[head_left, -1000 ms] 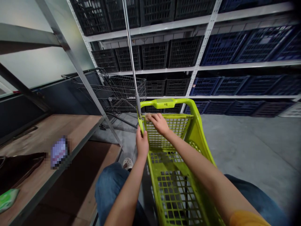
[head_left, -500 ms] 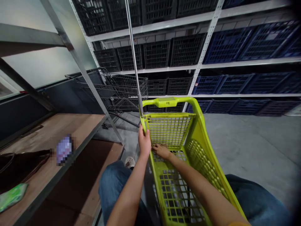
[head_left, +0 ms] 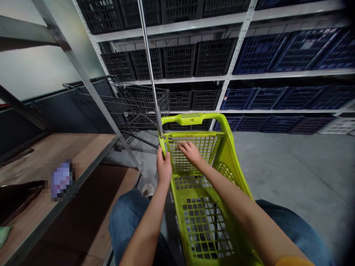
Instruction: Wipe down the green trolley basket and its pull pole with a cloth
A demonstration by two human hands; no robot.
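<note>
A lime-green plastic shopping cart [head_left: 179, 207] stands between my knees, its handle at the far end. My left hand [head_left: 164, 168] is wrapped round the cart's left rim just below the handle. Beside it a metal pole [head_left: 149, 64] rises from the cart's left corner. My right hand [head_left: 190, 152] is inside the basket, in front of the upper part of the mesh back panel [head_left: 203, 147]. Its fingers are curled in; a pale brownish bit shows at the fingertips, too unclear to name.
To my left is a wooden shelf [head_left: 83, 142] with a metal frame, bearing a blurred-out item [head_left: 61, 179] and a dark bag [head_left: 20, 197]. A wire cart [head_left: 138, 99] stands behind it. Racks of black crates [head_left: 179, 61] and blue crates [head_left: 259, 53] line the back.
My right hand has moved up from the basket's lower left corner to the upper back panel. My left hand keeps its hold on the rim. The view has shifted slightly right.
</note>
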